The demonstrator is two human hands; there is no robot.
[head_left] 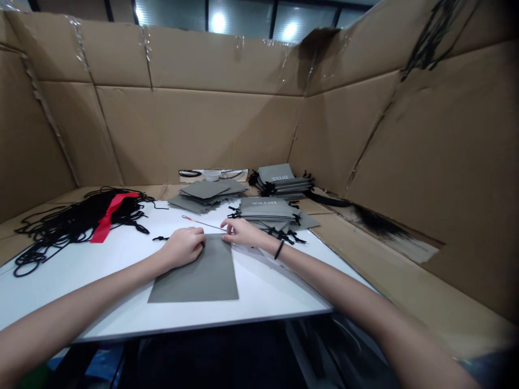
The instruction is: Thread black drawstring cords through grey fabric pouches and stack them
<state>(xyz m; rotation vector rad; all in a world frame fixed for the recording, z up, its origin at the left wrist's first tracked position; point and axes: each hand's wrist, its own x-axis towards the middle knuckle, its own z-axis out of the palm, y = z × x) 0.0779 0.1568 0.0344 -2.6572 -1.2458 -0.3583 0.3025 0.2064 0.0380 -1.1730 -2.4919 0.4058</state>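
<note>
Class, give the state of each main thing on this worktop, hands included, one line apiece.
Grey rectangular fabric piece, lying flat
Left hand, curled, resting on it
Right hand, fingers bent, grip unclear
Long thin black cords, loosely tangled
Shiny red fabric strip, knotted
Grey pale-lettered pouches, stacked
Plain grey fabric pieces, loosely piled

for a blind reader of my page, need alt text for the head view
A person's bare left hand rests on a flat grey rectangular piece on a white table, the bare right hand at the piece's far right corner. Beyond are tangled black cords with a red ribbon at left, and stacked grey pieces at right, inside brown cardboard walls.
</note>
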